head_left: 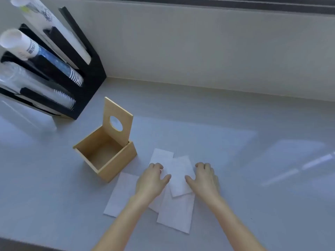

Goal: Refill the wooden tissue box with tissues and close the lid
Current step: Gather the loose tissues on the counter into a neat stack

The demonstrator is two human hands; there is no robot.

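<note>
The wooden tissue box stands on the counter with nothing visible inside it. Its lid, with an oval hole, is raised upright at the back. Several white folded tissues lie flat on the counter to the right of the box, some overlapping. The top tissue lies between my hands. My left hand rests on the tissues at its left edge, fingers curled down. My right hand rests at its right edge, thumb touching the tissue. One tissue lies apart, in front of the box.
A black cup dispenser rack with slanted stacks of paper and plastic cups stands at the back left. A pale wall runs along the back of the counter. The counter's front edge shows at the bottom left.
</note>
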